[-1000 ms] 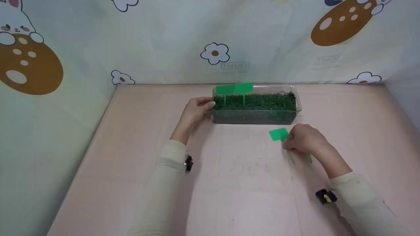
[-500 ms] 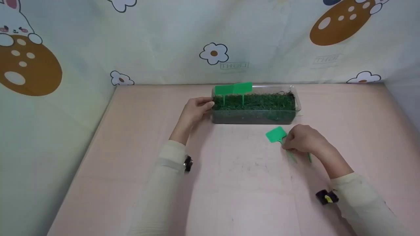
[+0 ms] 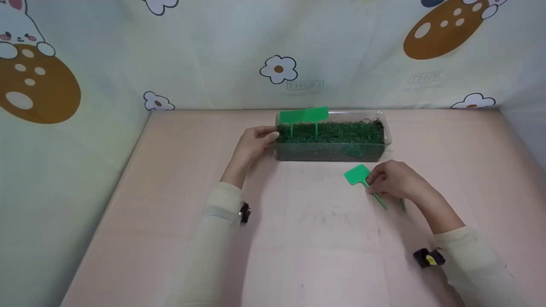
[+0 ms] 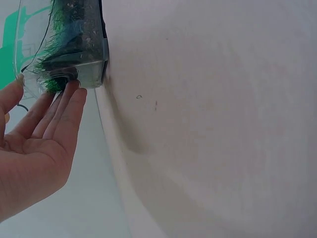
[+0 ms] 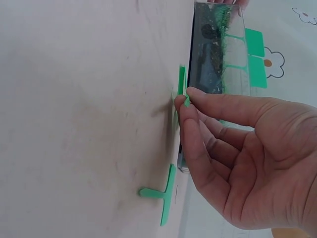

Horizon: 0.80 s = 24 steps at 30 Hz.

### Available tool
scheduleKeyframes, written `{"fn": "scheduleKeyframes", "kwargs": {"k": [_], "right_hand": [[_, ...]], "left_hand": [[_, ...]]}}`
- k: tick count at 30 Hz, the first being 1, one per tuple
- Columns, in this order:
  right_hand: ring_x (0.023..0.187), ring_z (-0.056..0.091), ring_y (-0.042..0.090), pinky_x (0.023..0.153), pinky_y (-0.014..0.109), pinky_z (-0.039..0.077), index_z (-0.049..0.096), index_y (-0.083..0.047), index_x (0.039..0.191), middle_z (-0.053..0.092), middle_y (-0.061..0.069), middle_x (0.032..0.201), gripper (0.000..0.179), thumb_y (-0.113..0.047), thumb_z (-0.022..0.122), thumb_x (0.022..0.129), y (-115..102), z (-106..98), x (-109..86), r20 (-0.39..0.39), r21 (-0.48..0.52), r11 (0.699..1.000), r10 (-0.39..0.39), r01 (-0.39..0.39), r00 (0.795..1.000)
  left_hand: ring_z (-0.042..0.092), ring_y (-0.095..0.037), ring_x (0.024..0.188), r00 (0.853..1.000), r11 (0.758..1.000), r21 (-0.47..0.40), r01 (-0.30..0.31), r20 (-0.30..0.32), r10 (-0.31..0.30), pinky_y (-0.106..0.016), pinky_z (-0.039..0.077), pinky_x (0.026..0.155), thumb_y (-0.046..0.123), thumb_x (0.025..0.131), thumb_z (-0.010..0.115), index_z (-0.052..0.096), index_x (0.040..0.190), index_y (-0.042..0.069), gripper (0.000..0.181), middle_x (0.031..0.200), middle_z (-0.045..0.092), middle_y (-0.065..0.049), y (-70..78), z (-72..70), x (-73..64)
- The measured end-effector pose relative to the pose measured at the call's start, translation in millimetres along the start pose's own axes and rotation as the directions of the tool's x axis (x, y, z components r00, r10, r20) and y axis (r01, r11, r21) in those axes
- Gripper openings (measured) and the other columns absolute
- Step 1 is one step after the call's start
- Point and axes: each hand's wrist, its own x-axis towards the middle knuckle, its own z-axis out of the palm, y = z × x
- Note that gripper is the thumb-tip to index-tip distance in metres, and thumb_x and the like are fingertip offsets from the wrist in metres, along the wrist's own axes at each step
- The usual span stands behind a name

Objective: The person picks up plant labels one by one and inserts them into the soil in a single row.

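Note:
In the head view my right hand (image 3: 394, 181) pinches the stem of a green plant label (image 3: 357, 174), just in front of the planter. Its blade points left and its stem slants down to the right. The right wrist view shows thumb and forefinger on that label (image 5: 182, 79), low over the table. My left hand (image 3: 254, 143) touches the left end of a clear plastic planter (image 3: 330, 152) filled with soil and green grass. Its fingers (image 4: 69, 106) are fairly straight against the end wall, thumb near the rim. Two green labels (image 3: 303, 114) stand upright in the grass's left part.
Another green label (image 5: 167, 193) lies on the table; in the head view the right hand mostly hides it. The pinkish tabletop (image 3: 307, 238) ends behind the planter at a patterned cloth wall (image 3: 213, 64).
The pinched label has turned so its blade tips down to the left and its stem shows more. The right fingers have shifted a little along it. The left hand stays at the planter.

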Motion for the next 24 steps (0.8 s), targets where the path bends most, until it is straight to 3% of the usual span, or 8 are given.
{"fn": "scheduleKeyframes", "kwargs": {"k": [12, 24], "right_hand": [[0.069, 0.058, 0.010, 0.063, 0.025, 0.050, 0.069, 0.002, 0.101, 0.069, 0.002, 0.080, 0.016, -0.009, 0.072, 0.090, 4.4, -1.2, -1.6, 0.018, 0.067, 0.997, -0.038, 0.037, 0.999], [0.074, 0.062, 0.012, 0.065, 0.025, 0.053, 0.067, 0.004, 0.106, 0.068, 0.007, 0.088, 0.018, -0.010, 0.067, 0.094, 0.7, -4.9, -3.6, -0.014, 0.088, 0.992, -0.087, 0.087, 0.996]], "left_hand": [[0.060, -0.023, 0.127, 1.000, 1.000, -0.014, 0.003, 0.003, -0.003, -0.037, 0.049, 0.108, 0.023, 0.102, 0.058, 0.057, 0.139, 0.006, 0.041, 0.141, 0.059, -0.012, 0.2, 0.1, -0.9], [0.060, -0.022, 0.127, 1.000, 1.000, 0.011, 0.000, -0.010, 0.001, -0.035, 0.049, 0.109, 0.024, 0.102, 0.058, 0.058, 0.139, 0.007, 0.041, 0.141, 0.060, -0.011, 0.0, 0.7, -0.8]]}}
